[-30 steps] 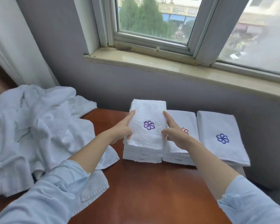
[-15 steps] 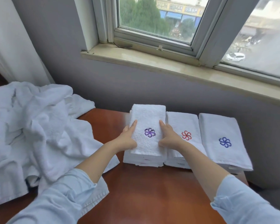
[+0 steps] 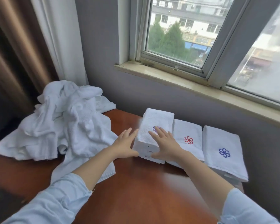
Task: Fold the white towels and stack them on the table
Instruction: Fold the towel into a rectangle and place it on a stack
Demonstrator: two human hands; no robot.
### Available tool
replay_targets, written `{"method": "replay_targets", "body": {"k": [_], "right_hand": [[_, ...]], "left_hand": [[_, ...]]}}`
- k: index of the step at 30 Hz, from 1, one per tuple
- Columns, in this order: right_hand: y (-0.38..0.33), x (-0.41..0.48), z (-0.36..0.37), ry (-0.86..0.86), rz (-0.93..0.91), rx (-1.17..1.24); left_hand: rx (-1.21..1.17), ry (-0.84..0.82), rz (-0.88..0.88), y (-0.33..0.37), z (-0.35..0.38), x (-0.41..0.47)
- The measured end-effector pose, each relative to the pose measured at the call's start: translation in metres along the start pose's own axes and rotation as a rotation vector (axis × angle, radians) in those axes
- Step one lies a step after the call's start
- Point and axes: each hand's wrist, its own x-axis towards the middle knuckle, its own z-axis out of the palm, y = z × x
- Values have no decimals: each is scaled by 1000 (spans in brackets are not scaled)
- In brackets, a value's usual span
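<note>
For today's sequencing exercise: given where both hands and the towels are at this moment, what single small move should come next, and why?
Probably the left hand should reach to the unfolded pile for another towel. Both hands are open, and the right hand lies flat on the stack with the purple emblem, which looks square beside the red-emblem stack and blue-emblem stack.

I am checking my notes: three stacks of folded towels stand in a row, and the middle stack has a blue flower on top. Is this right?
Not quite. In the head view, the middle stack has a red flower on top. The blue flower is on the right stack, and the left stack, between the left hand and right hand, has a purple one.
</note>
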Motion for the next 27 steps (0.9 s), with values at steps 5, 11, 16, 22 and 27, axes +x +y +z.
{"method": "replay_targets", "body": {"k": [5, 11, 16, 22, 27], "right_hand": [[-38, -6, 0, 28, -162, 22], [-97, 0, -5, 52, -336, 16], [-142, 15, -12, 45, -429, 22], [-190, 55, -20, 51, -503, 20], [-237, 117, -23, 64, -514, 22]], "left_hand": [[23, 112, -96, -18, -12, -69], [17, 184, -270, -49, -31, -144], [-16, 249, -355, -79, -47, -182], [-20, 326, -424, -127, -72, -192], [-25, 325, -445, -190, -107, -180]]}}
